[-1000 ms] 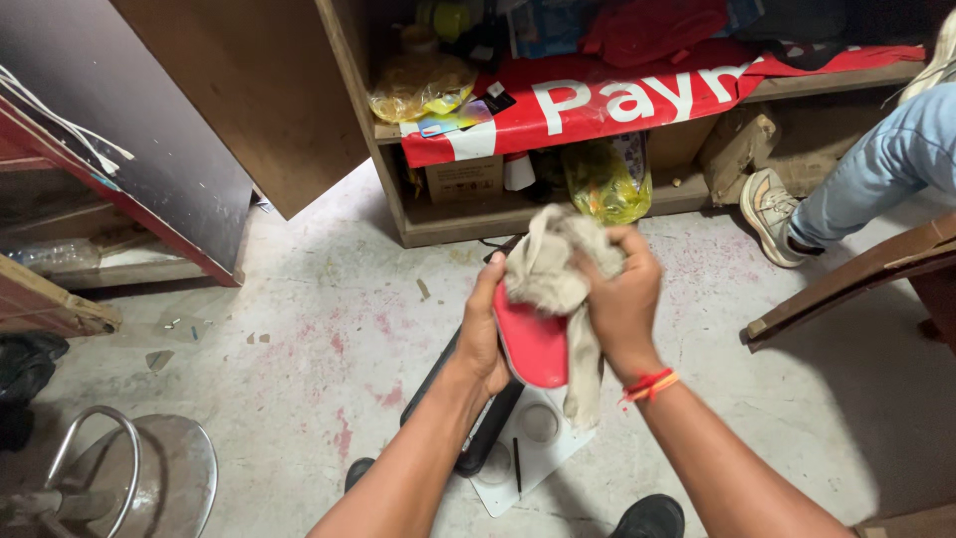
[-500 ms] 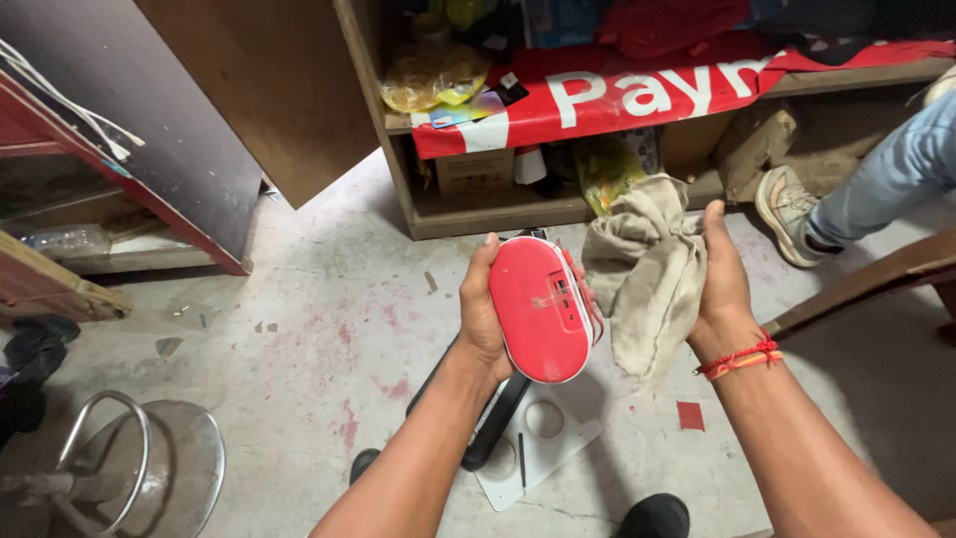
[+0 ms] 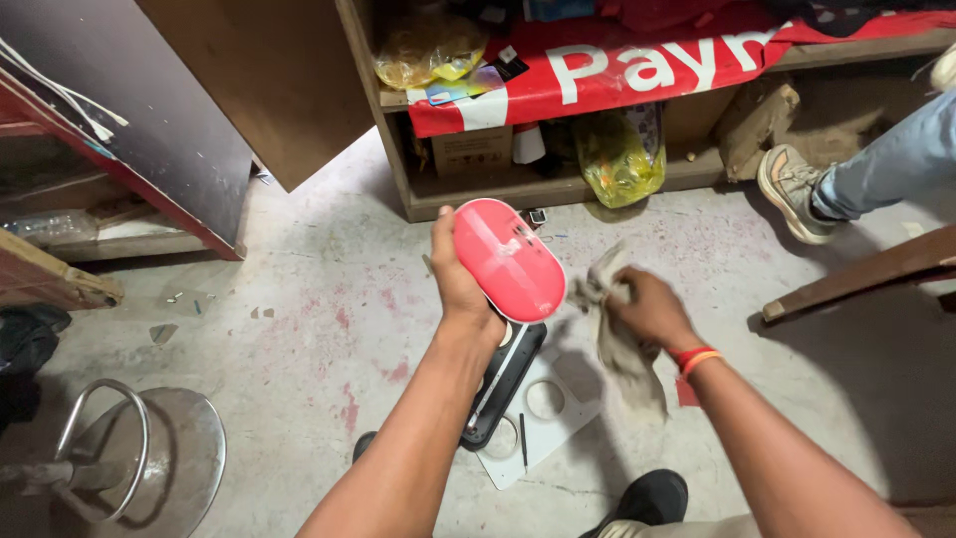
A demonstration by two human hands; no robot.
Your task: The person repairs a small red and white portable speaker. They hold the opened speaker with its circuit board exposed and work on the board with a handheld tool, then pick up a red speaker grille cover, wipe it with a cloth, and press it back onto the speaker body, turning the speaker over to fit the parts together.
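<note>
- Head view: my left hand (image 3: 460,289) grips a rounded, glossy red plastic oval casing (image 3: 508,259) from its left edge and underside, holding it tilted up above the floor.
- My right hand (image 3: 647,309) is closed around a crumpled grey-beige cloth rag (image 3: 617,339), just right of the casing; I cannot tell whether the rag touches it.
- Risk, as I judge it: my grip sits on one edge only, so the smooth shell could slip and drop onto the stained concrete floor (image 3: 299,329) or onto the black oblong device (image 3: 503,384) lying on a white card with round cut-outs (image 3: 543,408) right below.
- The hanging rag could snag the casing's rim and tug it loose.
- The casing looks clean and shiny, with two faint pale marks on its face, and no cracks that I can see.
</note>
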